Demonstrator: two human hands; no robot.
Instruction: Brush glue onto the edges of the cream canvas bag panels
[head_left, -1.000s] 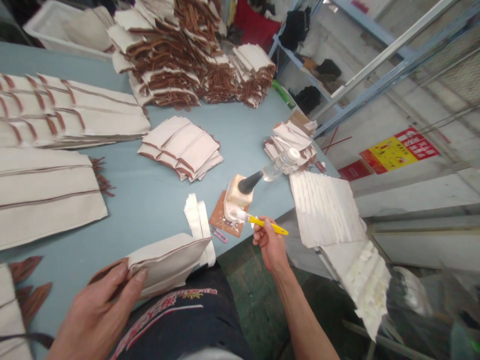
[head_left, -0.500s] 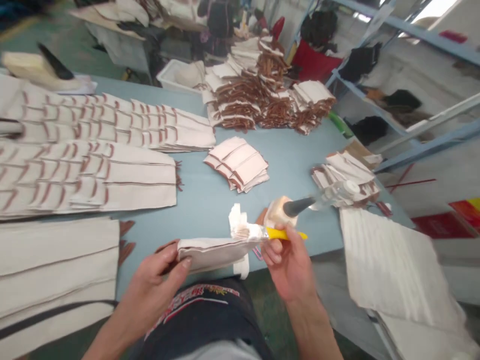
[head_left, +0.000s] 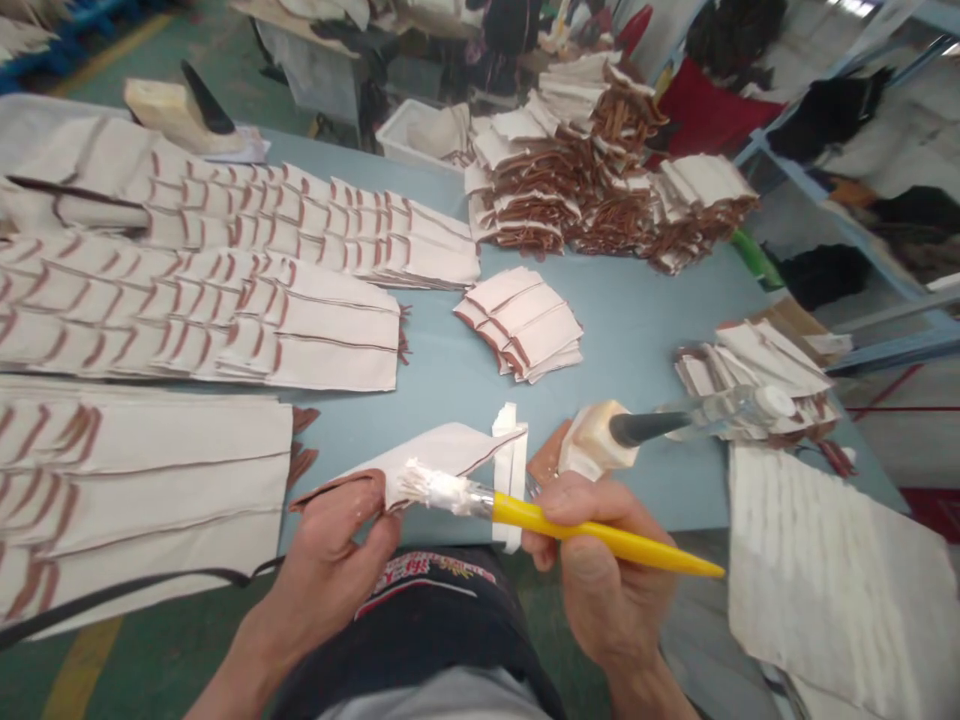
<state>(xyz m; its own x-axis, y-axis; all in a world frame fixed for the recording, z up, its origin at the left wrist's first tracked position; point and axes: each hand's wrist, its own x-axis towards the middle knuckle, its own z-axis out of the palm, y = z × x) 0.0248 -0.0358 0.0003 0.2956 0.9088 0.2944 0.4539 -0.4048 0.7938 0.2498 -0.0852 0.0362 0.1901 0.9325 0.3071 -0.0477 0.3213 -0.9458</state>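
My right hand [head_left: 611, 560] grips a paintbrush [head_left: 600, 535] by its yellow handle. The bristles, caked in white paste, lie at the folded left end of a cream fabric piece [head_left: 450, 450]. My left hand [head_left: 341, 545] is closed on that end, where a brown lining shows; the fingers under it are partly hidden. The piece's pointed far end rests over white strips [head_left: 510, 470] on the table. Just beyond my right hand is a pale block-like container [head_left: 596, 440] with a dark handle sticking out, beside a clear bottle [head_left: 750, 408].
A small stack of cream pieces [head_left: 521, 320] lies mid-table. Overlapping rows of fabric pieces [head_left: 330, 320] cover the left side. Tall brown-edged piles [head_left: 525, 190] stand at the back, near a white bin [head_left: 420, 135]. A cream sheet [head_left: 832, 560] hangs at the right edge.
The brush has moved left, from the piece's right end to its left end beside my left hand. The fabric piece has tilted to show more of its face. The camera view has shifted.
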